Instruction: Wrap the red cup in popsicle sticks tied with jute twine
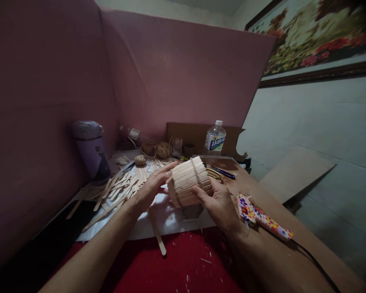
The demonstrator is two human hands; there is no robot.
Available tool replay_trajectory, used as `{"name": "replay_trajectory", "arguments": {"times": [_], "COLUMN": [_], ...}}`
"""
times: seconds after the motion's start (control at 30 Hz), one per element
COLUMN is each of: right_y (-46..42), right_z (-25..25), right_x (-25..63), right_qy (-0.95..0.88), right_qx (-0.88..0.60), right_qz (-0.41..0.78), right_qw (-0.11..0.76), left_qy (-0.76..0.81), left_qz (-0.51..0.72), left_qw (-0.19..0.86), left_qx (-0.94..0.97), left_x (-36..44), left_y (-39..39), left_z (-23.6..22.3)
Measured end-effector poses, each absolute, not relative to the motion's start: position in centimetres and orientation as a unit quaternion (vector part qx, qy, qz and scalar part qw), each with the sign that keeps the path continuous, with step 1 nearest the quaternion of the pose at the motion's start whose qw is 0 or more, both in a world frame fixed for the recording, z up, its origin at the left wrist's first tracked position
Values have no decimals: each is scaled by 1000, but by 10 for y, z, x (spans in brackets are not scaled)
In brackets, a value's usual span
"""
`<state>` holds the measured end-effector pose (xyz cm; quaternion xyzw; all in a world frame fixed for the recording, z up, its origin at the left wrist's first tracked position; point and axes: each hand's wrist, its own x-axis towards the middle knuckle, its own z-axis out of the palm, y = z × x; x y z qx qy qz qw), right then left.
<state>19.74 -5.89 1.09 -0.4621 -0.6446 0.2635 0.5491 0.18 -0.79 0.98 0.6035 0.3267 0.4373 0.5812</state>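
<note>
A small barrel-shaped cup of popsicle sticks (187, 181) is tilted on its side above the worktop, with twine bound around it near both ends. My left hand (155, 181) is closed on its left end, fingers partly hidden behind it. Around the right end wraps my right hand (218, 203), its thumb pressed on the sticks. Many loose popsicle sticks (118, 187) lie in a heap left of the cup. One stick (157, 234) juts over the red cloth below. A flower-patterned glue gun (262, 217) rests to the right of my right hand.
Twine balls (163, 149), a water bottle (215, 140) and a cardboard piece (186, 132) stand at the back. A purple tumbler (93, 152) is at the left. Blue-handled scissors (224, 173) lie behind the cup. Red cloth (177, 268) with wood splinters covers the near edge.
</note>
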Motion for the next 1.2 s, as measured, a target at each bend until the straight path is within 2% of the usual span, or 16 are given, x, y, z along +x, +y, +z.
{"name": "replay_trajectory", "arguments": {"times": [0.23, 0.37, 0.43, 0.53, 0.57, 0.63, 0.77, 1.07, 1.2], "right_y": [-50, -42, -44, -54, -59, -68, -74, -68, -65], "right_z": [8, 1, 1, 10, 15, 25, 35, 45, 52], "right_x": [206, 209, 209, 207, 206, 201, 194, 189, 186], "right_qy": [-588, -600, -614, -635, -652, -715, -807, -837, -851], "right_qx": [-398, -396, -450, -499, -484, -456, -441, -432, -417], "right_qz": [384, 405, 327, 32, -63, -158, -149, -174, -223], "right_qw": [589, 565, 560, 589, 580, 505, 364, 287, 228], "left_qy": [324, 341, 353, 351, 346, 339, 344, 330, 321], "left_qz": [428, 424, 428, 433, 433, 433, 428, 421, 424], "left_qw": [527, 471, 424, 360, 347, 328, 296, 262, 257], "left_qx": [659, 695, 716, 748, 756, 768, 782, 803, 807], "left_x": [4, 7, 7, 8, 9, 10, 13, 13, 14], "left_y": [-12, -10, -7, -3, -3, -4, -9, -12, -11], "left_z": [9, 2, -4, -10, -11, -10, -3, -1, -3]}}
